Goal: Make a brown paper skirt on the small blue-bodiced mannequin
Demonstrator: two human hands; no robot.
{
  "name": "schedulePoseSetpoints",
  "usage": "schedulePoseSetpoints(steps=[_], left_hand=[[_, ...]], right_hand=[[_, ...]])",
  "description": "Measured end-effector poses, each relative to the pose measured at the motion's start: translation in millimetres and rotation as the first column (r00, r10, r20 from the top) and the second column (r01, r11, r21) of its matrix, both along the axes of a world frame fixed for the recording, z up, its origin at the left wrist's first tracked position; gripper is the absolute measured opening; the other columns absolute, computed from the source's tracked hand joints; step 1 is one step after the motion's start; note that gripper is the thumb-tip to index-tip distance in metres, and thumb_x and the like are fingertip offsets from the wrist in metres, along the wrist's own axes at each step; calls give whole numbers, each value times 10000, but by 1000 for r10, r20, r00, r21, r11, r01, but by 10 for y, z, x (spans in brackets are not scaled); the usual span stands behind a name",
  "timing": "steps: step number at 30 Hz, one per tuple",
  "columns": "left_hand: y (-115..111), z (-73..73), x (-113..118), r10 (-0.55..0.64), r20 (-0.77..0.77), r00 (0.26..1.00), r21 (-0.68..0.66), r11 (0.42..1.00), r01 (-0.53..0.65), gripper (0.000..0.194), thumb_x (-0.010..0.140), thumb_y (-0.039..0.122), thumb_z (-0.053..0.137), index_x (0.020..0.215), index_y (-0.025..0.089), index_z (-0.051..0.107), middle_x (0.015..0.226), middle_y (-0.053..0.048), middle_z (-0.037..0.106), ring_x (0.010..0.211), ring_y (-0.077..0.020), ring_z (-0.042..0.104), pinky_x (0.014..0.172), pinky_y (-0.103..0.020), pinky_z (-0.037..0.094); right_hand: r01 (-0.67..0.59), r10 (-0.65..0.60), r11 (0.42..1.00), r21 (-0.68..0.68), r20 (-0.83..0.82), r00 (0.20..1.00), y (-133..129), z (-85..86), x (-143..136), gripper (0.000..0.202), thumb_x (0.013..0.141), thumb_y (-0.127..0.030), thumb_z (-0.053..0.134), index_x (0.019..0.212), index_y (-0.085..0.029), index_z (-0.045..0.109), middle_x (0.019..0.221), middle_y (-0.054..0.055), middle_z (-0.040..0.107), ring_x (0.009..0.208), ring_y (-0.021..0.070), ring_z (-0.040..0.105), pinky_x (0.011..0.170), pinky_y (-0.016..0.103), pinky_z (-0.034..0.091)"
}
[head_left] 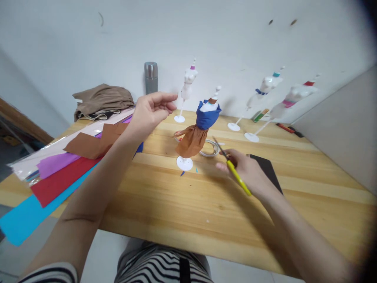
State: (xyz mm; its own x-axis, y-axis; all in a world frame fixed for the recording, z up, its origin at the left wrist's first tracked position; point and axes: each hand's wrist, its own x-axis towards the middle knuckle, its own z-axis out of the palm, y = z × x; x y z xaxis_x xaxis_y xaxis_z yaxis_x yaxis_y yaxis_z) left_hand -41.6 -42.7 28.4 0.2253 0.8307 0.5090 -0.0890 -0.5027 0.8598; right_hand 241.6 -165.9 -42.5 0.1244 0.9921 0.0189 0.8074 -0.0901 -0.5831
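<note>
Her right hand [247, 171] is curled tight round yellow scissors [232, 167], blades toward the dressed mannequin [196, 131] standing mid-table; the left hand [151, 112] hovers above, fingers loosely bent, pinching nothing visible

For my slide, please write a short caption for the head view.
Right hand holds yellow scissors beside a dressed mini mannequin; left hand is raised above the wooden table.

text: none legible | labels: none | numbers: none | signs: none
</note>
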Motion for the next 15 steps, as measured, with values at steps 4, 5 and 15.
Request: schedulePoseSetpoints(steps=[4, 5, 15], left_hand=[[-51, -5, -26, -71, -105, 992, 11, 997, 72, 425, 761, -1, 687, 1167, 107, 755, 846, 3, 693, 833, -128, 655, 858, -313, 555], [-67, -1, -14, -92, -137, 986, 11, 995, 94, 475, 752, 4, 693, 1214, 104, 742, 852, 5, 683, 829, -127, 645, 833, -303, 550], [-111, -81, 134, -130, -201, 971, 52, 988, 144, 670, 651, 5, 729, 1293, 198, 732, 809, 18, 630, 807, -143, 629, 787, -284, 549]], right_hand=[[-57, 104, 976, -210, 217, 971, -250, -221, -110, 452, 805, -489, 733, 1148, -212, 633, 946, 109, 780, 842, 312, 730, 678, 352, 456], [-100, 157, 966, -239, 233, 960, -293, -266, -158, 438, 801, -462, 735, 1141, -206, 629, 1005, 127, 788, 875, 318, 737, 687, 353, 463], [-530, 533, 844, -79, 227, 815, -381, -154, -521, 758, 777, -171, 731, 1513, -197, 556, 1326, 181, 721, 1172, 315, 707, 972, 449, 573]])
